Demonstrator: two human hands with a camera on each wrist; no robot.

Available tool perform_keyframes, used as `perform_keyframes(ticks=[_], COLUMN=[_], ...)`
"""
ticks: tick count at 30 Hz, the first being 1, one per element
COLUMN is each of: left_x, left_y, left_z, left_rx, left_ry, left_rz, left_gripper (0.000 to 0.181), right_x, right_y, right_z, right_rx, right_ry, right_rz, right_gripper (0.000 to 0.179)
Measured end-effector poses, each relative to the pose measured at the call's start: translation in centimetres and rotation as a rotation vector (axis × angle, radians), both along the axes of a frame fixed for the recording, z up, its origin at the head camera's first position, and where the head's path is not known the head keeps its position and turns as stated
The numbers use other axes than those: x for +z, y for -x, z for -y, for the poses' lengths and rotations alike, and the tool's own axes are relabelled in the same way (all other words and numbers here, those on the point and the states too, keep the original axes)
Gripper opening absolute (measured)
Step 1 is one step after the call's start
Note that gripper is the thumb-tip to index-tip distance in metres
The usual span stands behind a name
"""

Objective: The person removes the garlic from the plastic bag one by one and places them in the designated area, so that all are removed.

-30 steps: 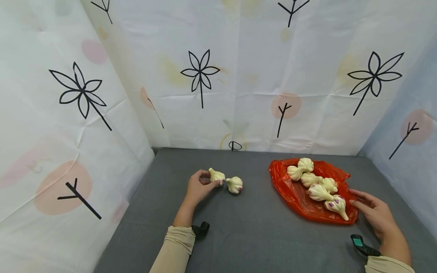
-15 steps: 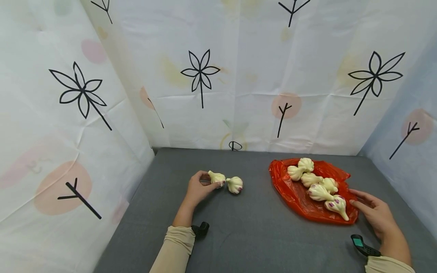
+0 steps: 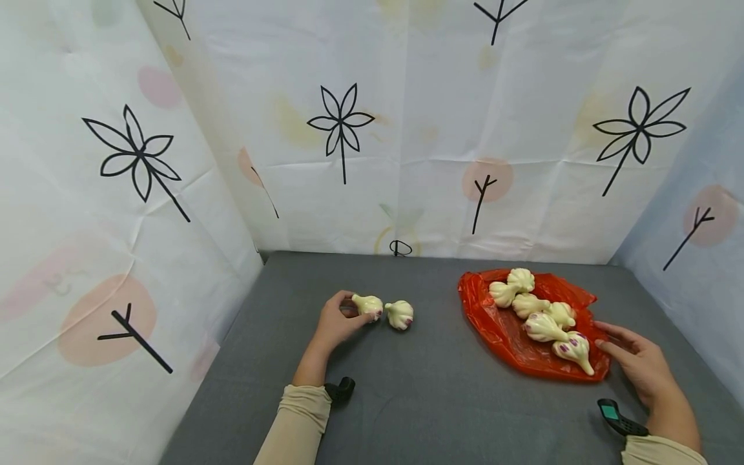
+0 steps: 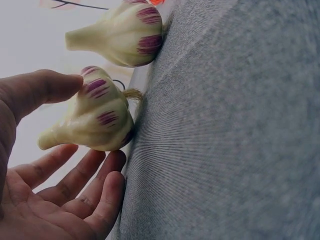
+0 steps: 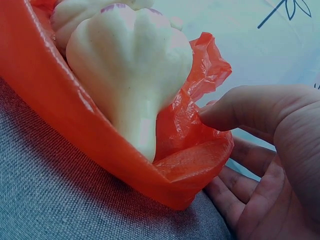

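Note:
In the head view my left hand holds a garlic bulb between thumb and fingers at the table's left part. The left wrist view shows the thumb on the upper side of this cream bulb with purple streaks; the fingers lie along its lower side, and its root end is at the grey cloth. Just right of it sits a second garlic bulb. My right hand pinches the right edge of a red plastic bag, spread open under several garlic bulbs. One bulb lies nearest that hand, stem toward the bag's edge.
Grey cloth covers the table. White printed fabric stands behind it and along both sides. A black wrist device sits on the left wrist, another on the right.
The left hand's bulb has come down slightly and tipped, so its stem points more to the left. The right hand, the bag and the other bulbs stay in place.

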State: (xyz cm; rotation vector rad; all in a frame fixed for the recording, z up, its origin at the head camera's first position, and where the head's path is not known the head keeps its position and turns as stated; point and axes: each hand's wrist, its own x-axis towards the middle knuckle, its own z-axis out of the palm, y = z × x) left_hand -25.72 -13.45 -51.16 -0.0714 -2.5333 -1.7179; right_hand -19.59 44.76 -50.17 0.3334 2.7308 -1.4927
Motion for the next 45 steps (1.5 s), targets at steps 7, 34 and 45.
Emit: perform_keyframes(ticks=[7,34,45], left_x=[0.0,1.4,4.8], left_y=[0.0,0.3,-0.3], left_z=[0.1,0.8,0.0], left_rx=[-0.015,0.015,0.077], left_ry=[-0.016,-0.008,0.037], left_rz=[0.015,-0.082,-0.245], left_gripper=[0.053,0.058,0.054], right_x=[0.0,0.0,-0.3], right_y=[-0.1,-0.2,-0.2], right_z=[-0.1,-0.1,0.2], right_rx=[-0.001,0.015,0.022], right_ry=[0.0,-0.007,0.009], right_rz=[0.005,-0.028,-0.052], right_gripper=[0.054,0.056,0.053])
